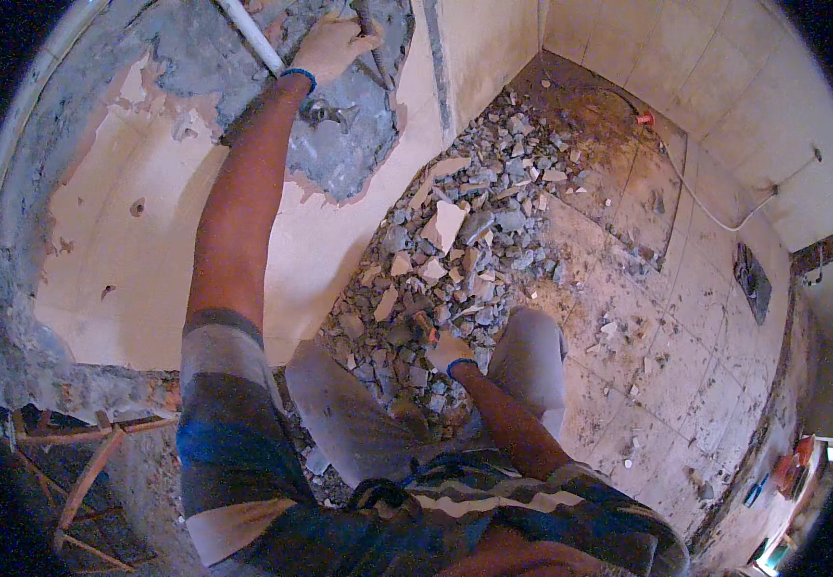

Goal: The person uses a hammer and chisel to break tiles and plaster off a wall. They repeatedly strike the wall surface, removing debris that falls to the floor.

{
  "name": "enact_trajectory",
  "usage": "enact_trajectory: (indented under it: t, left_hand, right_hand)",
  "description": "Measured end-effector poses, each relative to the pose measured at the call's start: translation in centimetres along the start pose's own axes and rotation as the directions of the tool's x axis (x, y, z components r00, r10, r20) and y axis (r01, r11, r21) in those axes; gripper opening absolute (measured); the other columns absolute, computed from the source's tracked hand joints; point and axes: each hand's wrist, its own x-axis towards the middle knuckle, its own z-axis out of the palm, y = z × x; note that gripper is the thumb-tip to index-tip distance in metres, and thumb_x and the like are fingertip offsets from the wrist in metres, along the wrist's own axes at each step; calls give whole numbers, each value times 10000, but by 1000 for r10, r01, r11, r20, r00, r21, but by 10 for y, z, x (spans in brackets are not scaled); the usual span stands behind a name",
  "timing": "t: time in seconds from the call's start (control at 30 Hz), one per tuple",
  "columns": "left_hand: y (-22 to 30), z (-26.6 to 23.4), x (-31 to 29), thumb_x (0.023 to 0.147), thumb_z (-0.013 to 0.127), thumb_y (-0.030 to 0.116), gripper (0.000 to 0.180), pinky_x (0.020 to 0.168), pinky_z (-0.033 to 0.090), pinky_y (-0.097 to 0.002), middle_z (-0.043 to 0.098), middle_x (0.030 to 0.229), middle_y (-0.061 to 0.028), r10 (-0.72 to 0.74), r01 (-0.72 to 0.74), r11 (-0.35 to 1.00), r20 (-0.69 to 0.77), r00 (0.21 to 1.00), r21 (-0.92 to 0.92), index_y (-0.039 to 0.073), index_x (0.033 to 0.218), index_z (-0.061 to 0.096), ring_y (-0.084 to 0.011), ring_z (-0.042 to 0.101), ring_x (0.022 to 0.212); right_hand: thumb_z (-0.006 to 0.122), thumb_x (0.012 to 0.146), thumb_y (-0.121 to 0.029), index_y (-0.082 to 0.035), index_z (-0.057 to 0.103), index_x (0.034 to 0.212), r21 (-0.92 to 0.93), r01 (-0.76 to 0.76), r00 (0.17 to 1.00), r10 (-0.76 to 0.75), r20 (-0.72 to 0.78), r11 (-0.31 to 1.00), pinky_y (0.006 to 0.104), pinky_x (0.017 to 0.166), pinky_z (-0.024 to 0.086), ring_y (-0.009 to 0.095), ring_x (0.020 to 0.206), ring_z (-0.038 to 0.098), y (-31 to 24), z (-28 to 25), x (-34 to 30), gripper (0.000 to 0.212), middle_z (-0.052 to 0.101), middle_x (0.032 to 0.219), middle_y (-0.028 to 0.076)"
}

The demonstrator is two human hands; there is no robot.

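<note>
My left hand [332, 50] reaches up to the wall at the upper left, its fingers closed round a dark, rod-shaped chisel [381, 69]. The chisel lies against the bare grey mortar [335, 159], where the tile facing is gone. Beside that wrist a white pipe [251, 37] runs along the wall, and a metal fitting [328, 113] sticks out just below. Low between my knees, my right hand [450, 354] is closed on an orange-handled hammer [429, 330]. Its head is hard to make out against the rubble [474, 226] beneath.
Broken tile and mortar lie heaped along the wall's foot. A pale hose [700, 202] with a red end crosses the dirty tiled floor [618, 317] at the right. A dark floor drain [751, 281] sits farther right. At the lower left stands a rusty metal frame [85, 490].
</note>
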Motion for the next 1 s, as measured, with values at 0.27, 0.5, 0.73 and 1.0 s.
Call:
enact_trajectory:
  t: [0.27, 0.5, 0.73, 1.0]
  left_hand:
    - [1, -11, -4, 1050, 555, 500, 454, 1120, 429, -515, 725, 1143, -198, -76, 63, 992, 113, 991, 113, 105, 1158, 752, -394, 605, 1210]
    - [0, 1, 3, 1082, 485, 508, 436, 1261, 235, -526, 756, 1133, -155, -8, -19, 987, 163, 987, 162, 188, 1244, 733, -335, 637, 1222]
    - [-2, 13, -4, 1092, 490, 501, 410, 1336, 87, -543, 790, 1128, -115, 34, -32, 999, 47, 998, -35, 238, 1311, 716, -288, 693, 1190]
    - [9, 4, -11, 1076, 509, 509, 443, 1334, 90, -531, 784, 1131, -149, 0, -2, 988, -13, 1000, -156, 176, 1269, 729, -297, 698, 1192]
  right_hand:
    - [730, 891, -409, -14, 559, 1311, 78, -7, 1000, 5, 28, 997, 549, 936, 574, 474, 1076, 723, -1, -4, -3, 601, 738, 1134, 285]
    - [757, 891, -412, -63, 654, 1141, 262, 187, 979, -203, 31, 947, 391, 622, 545, 221, 662, 655, -6, -30, -21, 441, 658, 767, 81]
    - [753, 947, -270, -61, 617, 1279, 566, 260, 961, -155, -227, 782, 293, 470, 457, 98, 548, 552, -58, -136, -112, 414, 578, 717, -15]
    - [730, 953, -97, -56, 580, 1256, 47, 765, 334, -334, -882, 642, 348, 792, 553, 143, 914, 659, -150, -327, -181, 340, 699, 1002, 73]
